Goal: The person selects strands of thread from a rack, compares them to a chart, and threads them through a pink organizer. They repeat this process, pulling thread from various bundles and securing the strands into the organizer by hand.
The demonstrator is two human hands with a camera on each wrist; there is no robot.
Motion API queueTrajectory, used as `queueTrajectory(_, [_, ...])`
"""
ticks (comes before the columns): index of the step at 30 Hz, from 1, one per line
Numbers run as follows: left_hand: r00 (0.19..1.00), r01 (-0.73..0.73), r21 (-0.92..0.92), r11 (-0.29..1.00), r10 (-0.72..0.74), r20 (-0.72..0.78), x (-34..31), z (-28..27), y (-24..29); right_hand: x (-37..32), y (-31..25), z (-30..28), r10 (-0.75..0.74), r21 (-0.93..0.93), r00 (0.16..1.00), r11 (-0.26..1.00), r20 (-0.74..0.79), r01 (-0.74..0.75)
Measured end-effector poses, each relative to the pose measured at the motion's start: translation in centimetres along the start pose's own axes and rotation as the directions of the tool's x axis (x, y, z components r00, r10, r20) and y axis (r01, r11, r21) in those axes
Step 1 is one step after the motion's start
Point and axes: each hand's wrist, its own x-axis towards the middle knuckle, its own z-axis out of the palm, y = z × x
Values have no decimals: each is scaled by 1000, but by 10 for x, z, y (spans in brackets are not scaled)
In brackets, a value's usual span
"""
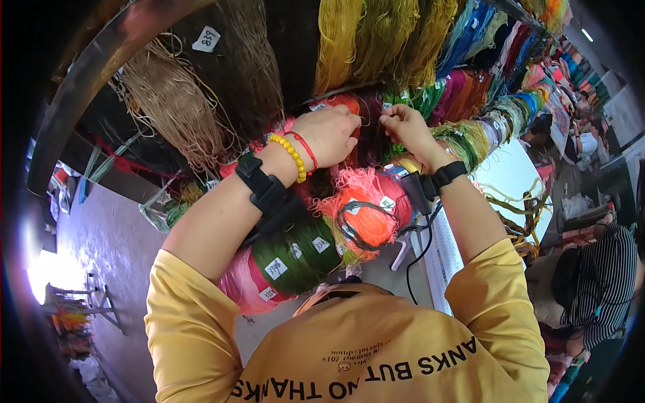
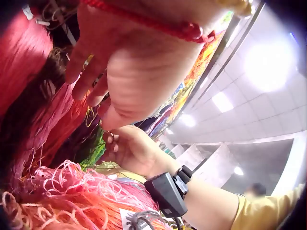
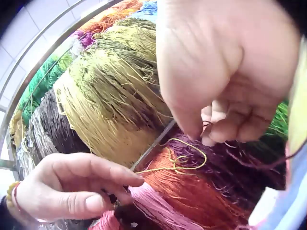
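Note:
My right hand [image 1: 411, 131] pinches a dark thin thread [image 3: 249, 165] between thumb and fingertips, in front of the hanging skeins. Dark purple skeins [image 3: 196, 152] lie just below it. To its left is my left hand [image 1: 329, 138], with loosely bent fingers and nothing gripped in them that shows. Its fingertips lie right by the orange-red skein [image 3: 182, 191] and a pink skein [image 3: 156, 206]. A loose yellow thread [image 3: 204, 155] loops over the orange-red skein, one end close to the left index fingertip. A coral-pink bundle [image 1: 366, 218] sits below both hands.
Brown skeins [image 1: 175, 101] and mustard-yellow skeins [image 1: 339, 40] hang above my hands. A green roll of thread [image 1: 306, 248] with number labels lies near my chest. At right are a white board [image 1: 521, 174], a black cable [image 1: 420, 255] and a person in a striped top [image 1: 608, 282].

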Motion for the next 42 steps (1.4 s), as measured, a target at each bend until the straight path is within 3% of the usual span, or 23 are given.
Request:
queueTrajectory(3, [994, -71, 110, 991, 79, -72, 18, 0, 2, 5, 4, 0, -56, -128, 997, 991, -50, 49])
queueTrajectory(8, [979, -121, 249, 961, 157, -132, 56, 18, 2, 0, -5, 1, -37, -292, 990, 956, -138, -5])
queueTrajectory(9, [987, -114, 274, 955, 140, -78, 61, 20, 3, -2, -10, 0, -8, -310, 993, 950, -120, -30])
queueTrajectory(13, [983, -127, 216, 968, 152, -100, 66, 31, -4, -3, -7, -5, -20, -292, 993, 956, -116, -15])
queueTrajectory(17, [996, -57, 186, 981, 70, -63, 70, 40, -15, -10, -8, -7, 8, -206, 995, 978, -96, -28])
queueTrajectory(21, [992, 15, 286, 958, 22, -124, 77, 55, -13, -20, -15, -2, -22, -220, 997, 976, -71, 5])
queueTrajectory(25, [993, 115, 233, 966, -118, -1, 84, 50, -7, -35, -30, -6, -88, -227, 996, 970, -5, 85])
queueTrajectory(27, [994, 108, 257, 960, -102, -38, 81, 55, -10, -55, -50, -10, -106, -260, 994, 959, 30, 110])
queueTrajectory(30, [994, 110, 274, 956, -103, -38, 80, 55, -10, -95, -71, -20, -207, -97, 978, 973, 21, 208])
queueTrajectory(32, [994, 111, 276, 955, -106, -31, 79, 55, -8, -134, -94, -27, -304, -101, 953, 947, 14, 304])
queueTrajectory(34, [994, 107, 276, 955, -100, -40, 80, 56, -8, -186, -125, -29, -359, -102, 933, 930, -35, 354])
queueTrajectory(35, [990, 121, 265, 957, -135, 34, 82, 52, -8, -220, -145, -28, -349, -136, 929, 933, -126, 332])
queueTrajectory(36, [992, 117, 264, 957, -125, 13, 81, 52, -7, -252, -156, -27, -339, -170, 915, 937, -218, 307])
queueTrajectory(37, [993, 112, 261, 959, -114, -6, 80, 52, -6, -281, -148, -44, -553, -359, 809, 809, -199, 465])
queueTrajectory(39, [995, 103, 269, 958, -102, -18, 78, 51, -4, -347, -153, -85, -554, -206, 826, 824, -102, 527])
queueTrajectory(41, [986, 114, 269, 956, -143, 91, 75, 38, 4, -414, -164, -109, -808, -557, 589, 501, -25, 663])
queueTrajectory(42, [981, 109, 270, 957, -148, 127, 76, 37, 4, -448, -170, -113, -861, -350, 485, 507, -156, 788])
